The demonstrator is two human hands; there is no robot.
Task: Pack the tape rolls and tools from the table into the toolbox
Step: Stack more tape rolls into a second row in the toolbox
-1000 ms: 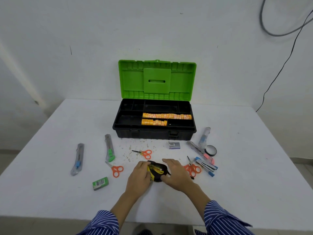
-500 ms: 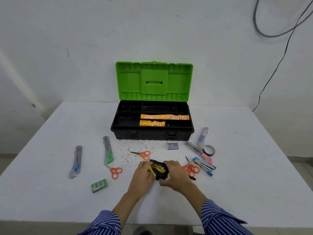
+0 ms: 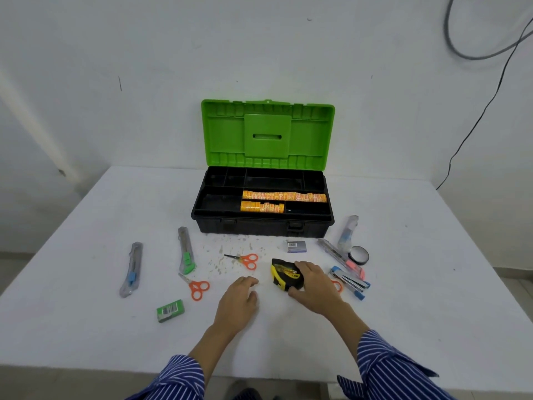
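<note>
Holding a black and yellow tape measure [image 3: 285, 276] in the right hand [image 3: 314, 287], fingers curled over its far side and thumb under its near edge. Resting on the white worktop [image 3: 418, 298], just in front of the toolbox [image 3: 262, 223]. Left hand [image 3: 238, 301] close beside it, not touching, palm down, fingers loose and a little spread, gripping nothing.

Toolbox standing open at the back of the worktop, green lid [image 3: 268, 134] up. Two rows of orange tape rolls [image 3: 284, 196] already lying in the black tray inside.

Still out on the worktop:
- on the left, a grey knife with a blue slider [image 3: 131, 269] and a grey knife with a green slider [image 3: 186, 251]
- small orange scissors [image 3: 243, 259] near the middle, another orange pair [image 3: 196, 288] further left
- a green box [image 3: 170, 310] near the front left, a small grey box [image 3: 296, 246] close to the toolbox
- on the right, a black tape roll [image 3: 358, 254], a clear tool [image 3: 347, 230] behind it, a blue stapler [image 3: 350, 282] just beside the right hand

Striped blue sleeves [image 3: 392, 370] at the bottom.
</note>
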